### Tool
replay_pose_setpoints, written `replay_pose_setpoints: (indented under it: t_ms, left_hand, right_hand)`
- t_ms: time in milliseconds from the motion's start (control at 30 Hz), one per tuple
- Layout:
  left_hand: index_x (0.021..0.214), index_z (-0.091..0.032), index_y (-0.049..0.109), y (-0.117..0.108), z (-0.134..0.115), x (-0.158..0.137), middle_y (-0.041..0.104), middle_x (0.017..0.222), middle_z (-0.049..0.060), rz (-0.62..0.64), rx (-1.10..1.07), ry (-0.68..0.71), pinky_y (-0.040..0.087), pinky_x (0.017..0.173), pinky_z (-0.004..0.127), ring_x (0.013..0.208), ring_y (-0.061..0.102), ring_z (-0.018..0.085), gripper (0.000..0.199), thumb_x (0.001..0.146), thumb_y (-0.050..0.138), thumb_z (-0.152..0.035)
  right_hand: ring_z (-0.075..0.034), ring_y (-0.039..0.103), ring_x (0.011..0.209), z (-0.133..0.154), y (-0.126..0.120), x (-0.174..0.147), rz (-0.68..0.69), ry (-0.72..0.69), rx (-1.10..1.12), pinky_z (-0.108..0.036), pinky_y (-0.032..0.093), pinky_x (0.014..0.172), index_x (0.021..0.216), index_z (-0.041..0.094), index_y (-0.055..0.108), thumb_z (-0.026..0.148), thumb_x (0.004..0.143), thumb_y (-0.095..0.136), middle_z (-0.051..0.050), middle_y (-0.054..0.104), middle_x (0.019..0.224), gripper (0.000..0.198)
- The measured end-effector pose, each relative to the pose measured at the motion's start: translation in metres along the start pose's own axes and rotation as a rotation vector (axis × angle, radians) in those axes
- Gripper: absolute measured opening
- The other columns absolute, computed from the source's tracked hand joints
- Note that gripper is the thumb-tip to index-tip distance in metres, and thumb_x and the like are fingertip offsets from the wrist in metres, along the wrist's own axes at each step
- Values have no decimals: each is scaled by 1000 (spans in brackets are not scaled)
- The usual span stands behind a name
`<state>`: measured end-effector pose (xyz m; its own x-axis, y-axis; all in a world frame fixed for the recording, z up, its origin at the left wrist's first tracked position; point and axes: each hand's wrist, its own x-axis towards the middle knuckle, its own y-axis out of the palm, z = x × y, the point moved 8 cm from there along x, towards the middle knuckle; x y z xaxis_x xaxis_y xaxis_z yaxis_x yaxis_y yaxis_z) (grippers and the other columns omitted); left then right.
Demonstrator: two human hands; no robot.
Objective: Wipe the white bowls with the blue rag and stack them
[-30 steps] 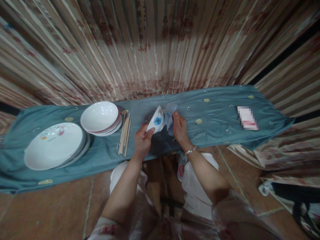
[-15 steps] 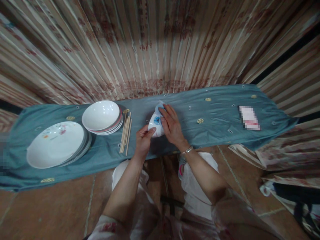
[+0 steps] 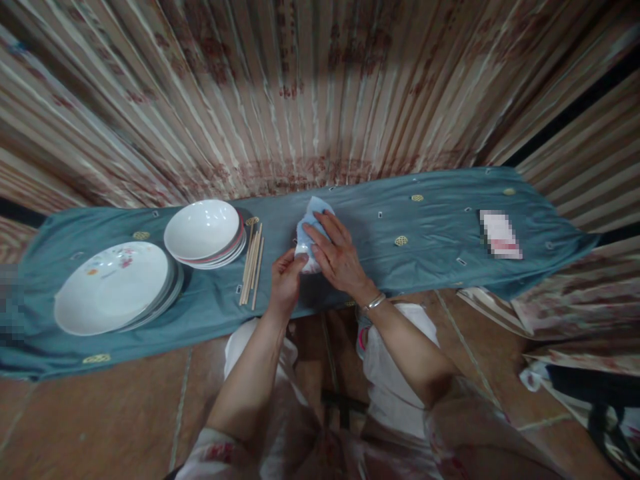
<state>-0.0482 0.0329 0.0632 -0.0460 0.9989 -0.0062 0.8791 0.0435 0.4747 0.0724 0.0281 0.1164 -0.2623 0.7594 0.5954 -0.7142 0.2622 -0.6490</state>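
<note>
Wiping step in hand — my left hand (image 3: 286, 277) grips the small bowl (image 3: 304, 257), my right hand (image 3: 337, 257) presses the blue cloth (image 3: 309, 223) flat over it; next, I judge, turn the bowl.

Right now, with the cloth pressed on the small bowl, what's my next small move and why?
Probably turn the bowl a little with the left hand. The right hand presses the blue cloth over most of its outside; only a white patch near the left fingertips shows, so turning would bring it under the cloth.
</note>
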Motion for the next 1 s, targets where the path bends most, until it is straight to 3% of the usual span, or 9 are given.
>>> replay_pose_setpoints:
  t_ms: [100,300,533,733,867,1000]
  left_hand:
    - [73,-18,75,0,4,1,71,68,0,-3,-42,-21,51,67,28,66,65,16,26,64,87,-39]
    - [80,-17,75,-6,16,6,78,82,6,-67,-59,-44,56,89,35,99,74,25,32,72,84,-46]
    - [78,-14,76,-11,7,8,80,81,8,-84,-122,-54,56,97,40,105,75,30,41,61,90,-49]
    - [76,-13,76,-16,2,6,81,87,12,-124,-108,-64,55,102,43,111,73,32,41,60,90,-48]
    - [76,-13,75,-20,3,5,81,87,12,-139,-111,-75,57,100,45,110,74,33,43,59,91,-49]
    - [77,-13,76,-23,4,6,80,82,10,-152,-121,-59,57,99,44,110,74,33,44,59,92,-50]
  right_hand:
    - [-26,33,156,-8,-4,3,-16,32,19,-52,29,128,147,24,56,39,106,36,-11,47,160,48]
    - [-22,42,151,-29,-6,7,-61,141,133,-46,32,128,148,25,54,43,107,32,-10,48,159,50]
    - [-20,50,144,-59,2,9,-142,283,292,-42,32,127,139,23,62,49,105,34,-10,60,149,52]
    - [-22,61,130,-97,25,3,-201,481,471,-41,41,120,129,18,68,59,99,39,-12,69,137,58]
    - [-23,60,130,-119,42,-8,-191,614,520,-43,41,120,129,17,67,63,97,39,-13,69,135,62]
    - [-24,60,130,-122,46,-12,-170,663,526,-45,41,118,130,16,66,60,98,35,-16,67,136,62]
